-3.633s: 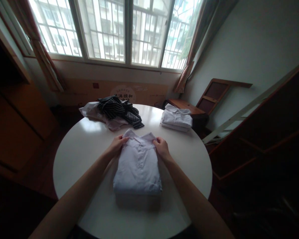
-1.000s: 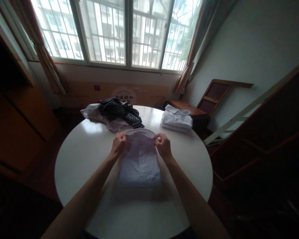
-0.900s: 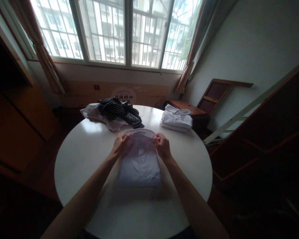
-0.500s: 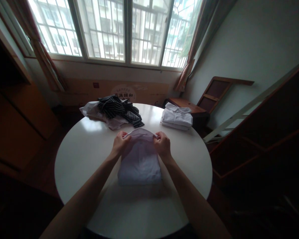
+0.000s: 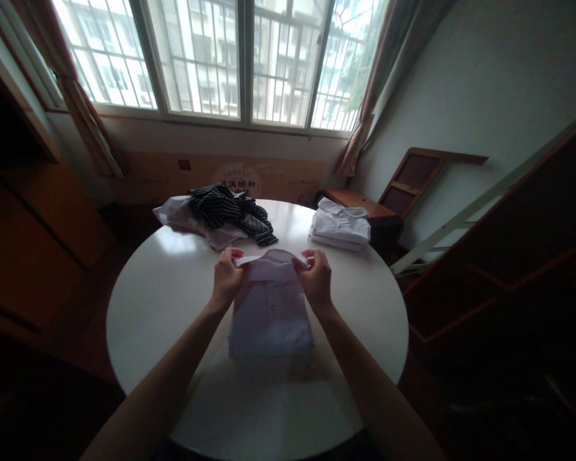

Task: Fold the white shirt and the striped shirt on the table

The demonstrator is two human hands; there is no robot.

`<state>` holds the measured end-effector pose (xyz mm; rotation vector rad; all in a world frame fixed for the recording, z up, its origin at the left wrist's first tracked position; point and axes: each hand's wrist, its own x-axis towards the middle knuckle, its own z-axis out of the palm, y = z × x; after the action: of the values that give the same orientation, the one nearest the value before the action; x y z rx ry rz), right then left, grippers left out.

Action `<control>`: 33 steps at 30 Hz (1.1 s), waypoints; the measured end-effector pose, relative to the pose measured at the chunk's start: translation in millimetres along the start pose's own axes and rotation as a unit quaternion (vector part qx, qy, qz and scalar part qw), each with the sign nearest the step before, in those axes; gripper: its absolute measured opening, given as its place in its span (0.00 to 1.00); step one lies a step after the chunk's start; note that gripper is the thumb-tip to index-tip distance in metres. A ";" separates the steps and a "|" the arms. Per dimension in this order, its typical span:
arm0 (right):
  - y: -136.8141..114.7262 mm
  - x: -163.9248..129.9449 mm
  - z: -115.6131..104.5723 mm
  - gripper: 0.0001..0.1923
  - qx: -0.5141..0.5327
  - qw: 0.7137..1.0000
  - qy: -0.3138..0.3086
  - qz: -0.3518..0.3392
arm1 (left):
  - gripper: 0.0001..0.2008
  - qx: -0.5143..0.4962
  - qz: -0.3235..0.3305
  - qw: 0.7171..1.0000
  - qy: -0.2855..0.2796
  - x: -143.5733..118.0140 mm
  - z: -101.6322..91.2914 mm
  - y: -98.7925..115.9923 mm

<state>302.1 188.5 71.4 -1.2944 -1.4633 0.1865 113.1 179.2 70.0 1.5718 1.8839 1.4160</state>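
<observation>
A folded white shirt [image 5: 271, 320] lies in front of me on a round white table [image 5: 153, 320], its collar end pointing away from me. My left hand [image 5: 227, 274] pinches the left side of the collar. On the opposite side, my right hand [image 5: 315, 276] grips the right end of the collar between thumb and fingers. The collar bows upward between both hands, and a small mark or button shows on the shirt's front below it. My fingers partly cover the collar's ends.
Beyond my left hand is a loose heap of black striped clothing [image 5: 221, 206] and white clothing [image 5: 173, 211]. A stack of folded white shirts [image 5: 340, 224] sits at the back right of the table. Behind it stands a wooden chair [image 5: 365, 203] by the wall.
Both hands have shifted slightly apart, keeping hold of the collar. Its middle has dropped and spread flatter, and more of the shirt front shows.
</observation>
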 end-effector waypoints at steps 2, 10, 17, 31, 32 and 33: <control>2.6 0.7 0.1 0.16 0.010 1.000 0.016 0.021 | 0.10 -0.018 -0.010 1.000 0.013 0.4 0.7 -0.8; 20.2 7.9 3.6 0.13 0.086 0.974 -0.027 0.208 | 0.11 -0.081 -0.036 0.995 0.049 2.7 -0.3 -2.6; 19.8 8.8 2.8 0.10 0.084 0.976 -0.037 0.196 | 0.13 -0.112 -0.101 0.988 0.045 10.7 -0.5 -13.7; 20.9 13.5 -2.6 0.12 0.051 0.979 -0.130 0.150 | 0.13 -0.180 -0.153 0.947 -0.216 20.4 -25.5 -16.0; 21.7 13.6 -2.3 0.13 0.055 0.978 -0.134 0.153 | 0.13 -0.184 -0.162 0.946 -0.214 20.6 -25.8 -16.5; 22.5 13.7 -1.7 0.13 0.059 0.977 -0.136 0.156 | 0.13 -0.191 -0.171 0.943 -0.212 20.6 -25.7 -16.8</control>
<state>319.8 206.8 64.4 -1.4373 -1.4409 0.6716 77.2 186.4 75.2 1.1739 1.4350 1.0988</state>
